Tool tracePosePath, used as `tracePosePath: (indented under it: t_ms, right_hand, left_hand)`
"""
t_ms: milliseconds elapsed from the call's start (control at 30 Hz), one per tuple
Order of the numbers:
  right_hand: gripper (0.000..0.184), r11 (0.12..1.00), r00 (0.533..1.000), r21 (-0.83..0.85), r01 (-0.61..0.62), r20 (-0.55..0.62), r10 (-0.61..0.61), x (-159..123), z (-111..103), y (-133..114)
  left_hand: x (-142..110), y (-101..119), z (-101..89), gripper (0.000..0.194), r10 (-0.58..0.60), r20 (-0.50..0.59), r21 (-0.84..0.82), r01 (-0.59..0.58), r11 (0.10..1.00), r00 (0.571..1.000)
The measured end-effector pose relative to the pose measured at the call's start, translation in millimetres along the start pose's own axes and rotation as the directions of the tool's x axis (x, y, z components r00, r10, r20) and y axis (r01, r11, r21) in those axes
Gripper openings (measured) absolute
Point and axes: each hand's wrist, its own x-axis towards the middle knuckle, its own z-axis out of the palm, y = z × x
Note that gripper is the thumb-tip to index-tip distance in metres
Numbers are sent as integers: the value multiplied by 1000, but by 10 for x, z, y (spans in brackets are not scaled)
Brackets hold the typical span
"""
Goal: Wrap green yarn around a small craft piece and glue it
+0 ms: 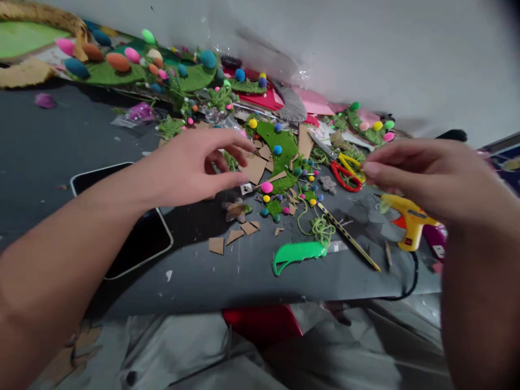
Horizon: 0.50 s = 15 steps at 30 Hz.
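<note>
My left hand [195, 165] hovers above the grey table [195, 276], fingers curled with thumb and fingertips close together; what they hold, if anything, is too small to make out. My right hand [430, 176] is raised at the right, fingers drawn into a pinch near the red-and-yellow scissors [345, 170]; nothing nameable shows in it. Between the hands lies a green felt shape [282, 149] with small coloured pompoms on it and cardboard scraps [254, 168] around it.
A yellow glue gun [408, 216] with a black cord lies under my right hand. A green utility knife [298, 253], a thin stick [349, 238] and green yarn [323, 227] lie near the front edge. A dark tablet [138, 238] sits left. Felt pieces with larger pompoms [117, 61] line the wall.
</note>
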Motion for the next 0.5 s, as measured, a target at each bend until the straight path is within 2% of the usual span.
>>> tracePosePath:
  t_ms: [67,100,167,233,333,433,500]
  right_hand:
    - [32,979,973,157,131,171,-157,110,323,-260]
    - [30,959,944,226,173,238,-227,161,463,-374]
    - [26,915,895,320,246,288,-341,239,691,-557]
    - [23,886,881,376,269,275,-384,281,861,-673]
    - [23,874,904,403,272,204,-376,290,1024,-738]
    - [21,871,916,397,289,149,-372,261,1088,-709]
    - [17,880,913,363,306,149,-379,232,1085,-666]
  left_hand:
    - [0,-11,69,60,96,17,-201,-91,975,995]
    - [2,-25,105,64,108,31,-272,-96,957,994]
    - [7,-53,172,60,127,42,-389,-101,916,991]
    - [12,-68,224,46,119,24,-448,-95,889,993]
    - [18,-66,258,25,67,-31,-454,-74,888,997]
    - [19,-58,231,19,55,-75,-395,-80,915,996]
    - [21,-58,187,14,71,-90,-299,-95,950,993]
